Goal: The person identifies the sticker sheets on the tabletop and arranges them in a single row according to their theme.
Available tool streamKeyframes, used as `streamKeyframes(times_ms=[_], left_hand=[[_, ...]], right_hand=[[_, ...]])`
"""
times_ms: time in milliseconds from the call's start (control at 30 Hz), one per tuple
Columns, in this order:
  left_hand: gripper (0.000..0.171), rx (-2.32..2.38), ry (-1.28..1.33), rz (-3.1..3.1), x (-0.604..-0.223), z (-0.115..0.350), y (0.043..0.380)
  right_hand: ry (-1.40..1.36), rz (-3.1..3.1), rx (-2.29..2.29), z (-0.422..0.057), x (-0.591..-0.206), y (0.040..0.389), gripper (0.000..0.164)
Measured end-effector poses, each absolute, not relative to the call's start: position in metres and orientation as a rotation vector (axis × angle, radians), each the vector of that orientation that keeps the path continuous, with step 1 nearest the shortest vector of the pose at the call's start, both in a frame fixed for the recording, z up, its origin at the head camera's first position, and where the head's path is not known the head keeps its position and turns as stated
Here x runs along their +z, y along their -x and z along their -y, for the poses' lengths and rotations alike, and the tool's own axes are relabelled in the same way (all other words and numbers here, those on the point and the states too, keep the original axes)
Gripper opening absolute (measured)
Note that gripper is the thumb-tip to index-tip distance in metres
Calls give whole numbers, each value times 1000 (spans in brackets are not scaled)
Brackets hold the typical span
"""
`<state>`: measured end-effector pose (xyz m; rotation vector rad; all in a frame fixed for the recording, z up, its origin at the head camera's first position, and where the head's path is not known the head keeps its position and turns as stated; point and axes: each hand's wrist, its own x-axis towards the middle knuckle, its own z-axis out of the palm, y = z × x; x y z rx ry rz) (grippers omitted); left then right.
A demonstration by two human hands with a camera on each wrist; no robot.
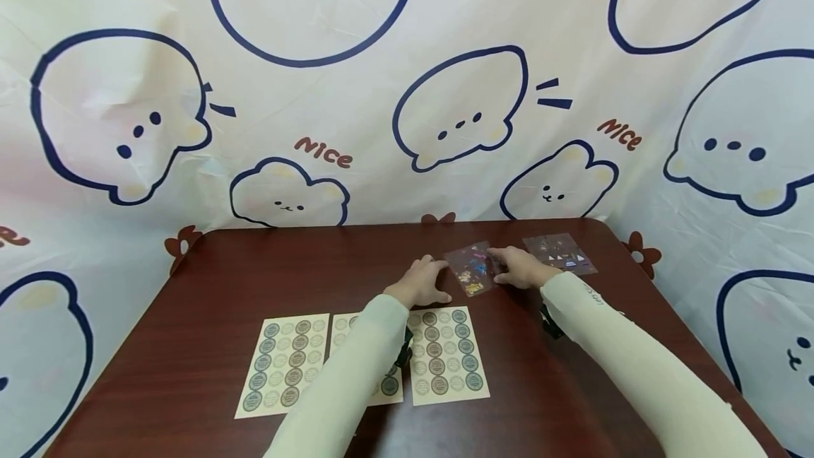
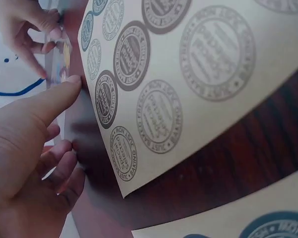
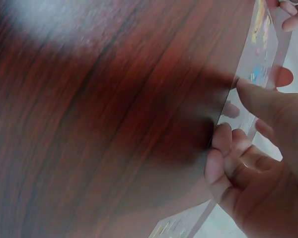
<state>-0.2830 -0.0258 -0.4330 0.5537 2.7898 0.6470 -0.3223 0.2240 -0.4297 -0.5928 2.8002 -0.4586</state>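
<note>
A clear sheet with small colourful pieces [image 1: 472, 268] lies flat toward the back of the table, between the two hands. At its left edge my left hand [image 1: 421, 283] reaches in, index finger and thumb spread apart; whether it touches the sheet is hard to tell. From the other side my right hand [image 1: 518, 267] rests at the sheet's right edge, index finger stretched out. In the right wrist view the right thumb [image 3: 260, 101] lies at the sheet's edge, with other fingers bent beside it. Neither hand visibly lifts the sheet.
Three cream sheets of round labels lie nearer: a left one [image 1: 282, 366], a middle one [image 1: 340, 331] partly under the left forearm, and a right one [image 1: 448, 355]. Another clear sheet [image 1: 559, 251] lies at the back right of the brown table [image 1: 267, 267]. A printed curtain [image 1: 381, 104] stands behind.
</note>
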Motion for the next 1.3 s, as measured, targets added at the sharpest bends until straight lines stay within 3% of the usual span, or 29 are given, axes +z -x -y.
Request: streamKeyframes(times_ms=[400, 900, 1300], left_hand=[[78, 799, -511, -2727, -440, 32, 283], [83, 886, -454, -2701, -442, 34, 285], [83, 908, -444, -2687, -442, 35, 287]], right_hand=[[507, -2850, -547, -207, -434, 312, 61], [531, -2731, -738, -223, -437, 325, 80], [508, -2701, -745, -218, -439, 324, 78]])
